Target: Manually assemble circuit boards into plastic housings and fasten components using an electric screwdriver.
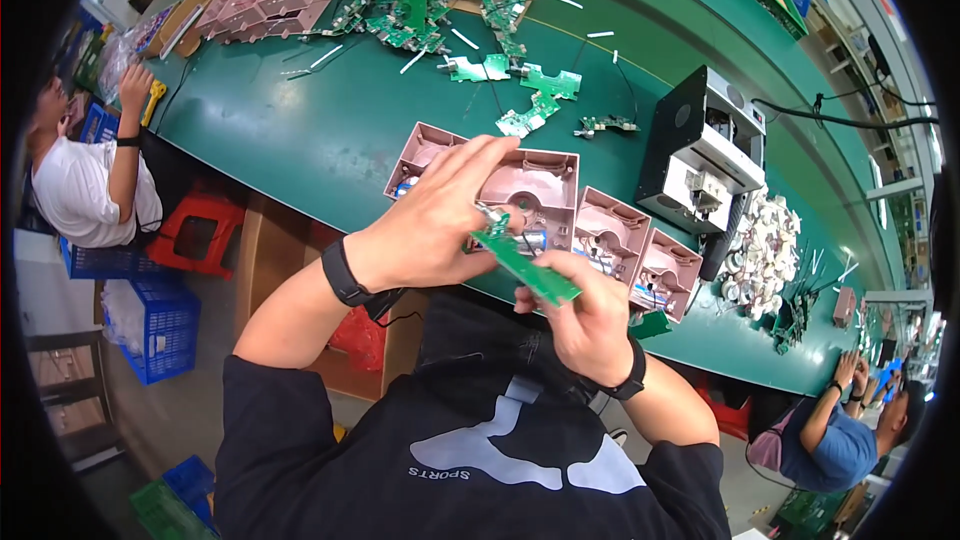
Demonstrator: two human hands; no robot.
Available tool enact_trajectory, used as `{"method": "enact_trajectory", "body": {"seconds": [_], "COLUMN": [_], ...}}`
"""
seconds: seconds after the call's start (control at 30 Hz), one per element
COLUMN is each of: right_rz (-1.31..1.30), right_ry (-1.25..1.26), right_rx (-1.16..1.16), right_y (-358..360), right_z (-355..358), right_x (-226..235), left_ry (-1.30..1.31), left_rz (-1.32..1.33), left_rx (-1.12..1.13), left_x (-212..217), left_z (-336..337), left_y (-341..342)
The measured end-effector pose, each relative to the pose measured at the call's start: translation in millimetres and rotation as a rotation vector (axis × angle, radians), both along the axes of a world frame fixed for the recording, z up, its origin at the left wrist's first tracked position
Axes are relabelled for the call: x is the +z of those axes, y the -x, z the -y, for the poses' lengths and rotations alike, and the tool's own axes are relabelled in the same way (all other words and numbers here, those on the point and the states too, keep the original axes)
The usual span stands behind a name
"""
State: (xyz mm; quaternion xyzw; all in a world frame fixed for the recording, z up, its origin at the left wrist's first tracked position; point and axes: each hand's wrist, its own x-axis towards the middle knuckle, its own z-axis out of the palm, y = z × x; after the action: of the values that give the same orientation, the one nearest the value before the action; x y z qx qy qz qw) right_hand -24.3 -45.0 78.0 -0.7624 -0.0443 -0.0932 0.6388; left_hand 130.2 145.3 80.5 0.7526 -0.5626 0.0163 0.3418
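My right hand [590, 315] pinches the lower end of a green circuit board [525, 262] between thumb and fingers. At the board's other end, where a small metal part shows, my left hand [440, 215] curls thumb and fingers about it; some of its fingers reach over the housing behind. The board is tilted above the nearest pink plastic housing [545, 162], an open shell with compartments and a cylindrical part inside. Right of it, a second pink housing [618, 208] and a third pink housing [675, 262] stand in a row, with wires and parts inside.
Green boards [415, 5] are heaped on the green table [270, 110], near stacked pink housings [265, 5]. At right stand a black-and-white machine [705, 145] and a pile of white parts [760, 255]. Co-workers sit left [95, 180] and right [845, 445].
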Motion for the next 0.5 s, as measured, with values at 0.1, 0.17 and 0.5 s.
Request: {"method": "enact_trajectory", "body": {"seconds": [0.1, 0.17, 0.5], "right_rz": [0.327, 0.336, 0.512], "right_ry": [0.346, 0.317, 0.25], "right_rx": [0.071, 0.088, 0.17], "right_y": [-14.3, -16.6, -21.1], "right_z": [-0.4, -0.6, -1.9], "right_x": [3.1, -2.2, -19.0], "left_ry": [0.019, 0.019, 0.03], "left_rz": [0.033, 0.027, 0.09], "left_rx": [0.037, 0.028, 0.035], "left_x": [2.5, 3.1, 7.9], "left_z": [-2.3, -4.7, -12.0], "left_y": [-1.0, -1.2, 0.3]}}
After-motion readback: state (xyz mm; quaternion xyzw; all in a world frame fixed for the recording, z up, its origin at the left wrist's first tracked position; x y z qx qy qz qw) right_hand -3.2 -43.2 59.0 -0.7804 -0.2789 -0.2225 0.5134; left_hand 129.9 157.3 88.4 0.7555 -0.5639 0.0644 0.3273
